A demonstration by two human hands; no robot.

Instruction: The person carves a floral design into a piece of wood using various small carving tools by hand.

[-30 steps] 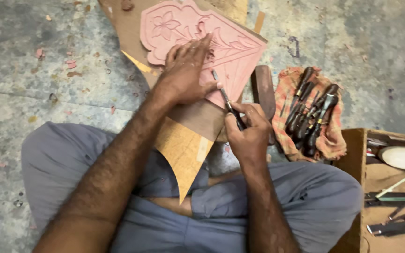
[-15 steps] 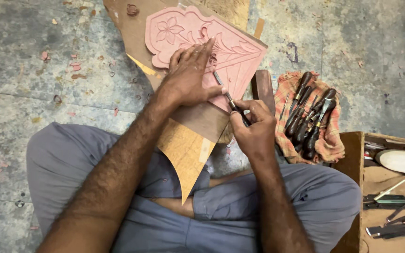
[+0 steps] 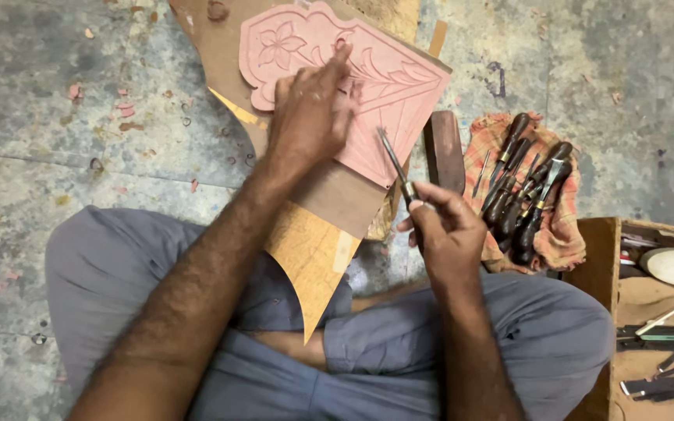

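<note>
Pressure from our left hand (image 3: 306,117), flat and spread on the pink carved panel (image 3: 368,86), should stay firm so the piece cannot slide on its brown board (image 3: 329,195). Our right hand (image 3: 446,234) pinches a slim carving chisel (image 3: 393,160), tip just at the panel's lower edge; we judge shallow, controlled cuts best. The panel shows a flower and leafy stems in relief, lying on the board above our knees.
</note>
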